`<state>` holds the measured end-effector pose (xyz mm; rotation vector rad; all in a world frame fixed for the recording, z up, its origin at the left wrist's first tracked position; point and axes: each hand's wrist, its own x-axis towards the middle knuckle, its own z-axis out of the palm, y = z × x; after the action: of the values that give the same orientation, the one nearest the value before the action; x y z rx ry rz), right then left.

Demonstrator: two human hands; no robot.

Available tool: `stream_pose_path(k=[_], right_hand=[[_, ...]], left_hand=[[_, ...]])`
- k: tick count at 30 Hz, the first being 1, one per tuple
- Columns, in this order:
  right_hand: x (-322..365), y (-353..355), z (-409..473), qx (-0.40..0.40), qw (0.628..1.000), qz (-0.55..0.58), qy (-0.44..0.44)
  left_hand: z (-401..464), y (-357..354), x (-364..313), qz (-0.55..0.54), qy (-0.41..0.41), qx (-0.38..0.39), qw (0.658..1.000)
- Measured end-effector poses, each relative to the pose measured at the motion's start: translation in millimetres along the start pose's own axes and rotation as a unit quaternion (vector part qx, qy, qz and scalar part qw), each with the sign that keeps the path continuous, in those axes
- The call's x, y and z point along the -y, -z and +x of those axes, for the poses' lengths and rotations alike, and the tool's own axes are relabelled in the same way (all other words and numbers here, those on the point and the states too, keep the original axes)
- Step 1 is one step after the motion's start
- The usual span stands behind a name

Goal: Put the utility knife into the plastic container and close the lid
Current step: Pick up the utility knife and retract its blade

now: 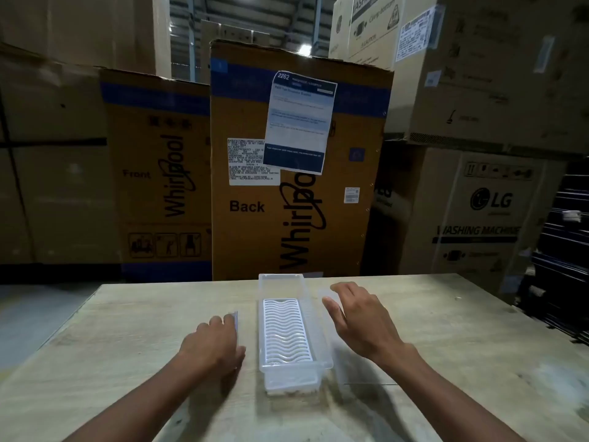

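A long clear plastic container (281, 279) stands open in the middle of the wooden table, with a white wavy grid insert (286, 330) in its bottom. My left hand (212, 344) rests on the table just left of it, fingers curled around a thin blue-grey utility knife (235, 319); only the knife's tip shows past the fingers. The clear lid (353, 374) lies flat on the table right of the container. My right hand (360, 320) hovers over the lid with its fingers spread and holds nothing.
The pale wooden table (446, 346) ends just behind the container. Tall cardboard appliance boxes (287, 186) stand close behind it and to both sides. Dark stacked items (561, 250) are at the far right.
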<state>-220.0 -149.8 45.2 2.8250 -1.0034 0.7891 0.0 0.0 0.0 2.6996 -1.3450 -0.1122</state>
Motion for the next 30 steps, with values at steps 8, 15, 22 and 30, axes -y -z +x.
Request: stream_pose_path(k=[8, 15, 22, 30], right_hand=[[-10.3, -1.2, -0.4, 0.027, 0.999, 0.031, 0.003], [-12.4, -7.1, 2.4, 0.047, 0.998, 0.048, -0.006], [-14.6, -14.0, 4.2, 0.054, 0.997, 0.056, -0.015], [-3.4, -6.5, 14.5, -0.024, 0.979, 0.197, -0.04]], left_hand=[[5.8, 7.8, 2.2, -0.023, 0.047, 0.035, 0.998], [9.3, 16.5, 2.9, -0.013, 0.044, 0.056, 0.997], [17.3, 14.6, 9.0, -0.085, 0.078, 0.054, 0.992], [7.2, 60.6, -15.3, -0.472, 0.028, -0.117, 0.873]])
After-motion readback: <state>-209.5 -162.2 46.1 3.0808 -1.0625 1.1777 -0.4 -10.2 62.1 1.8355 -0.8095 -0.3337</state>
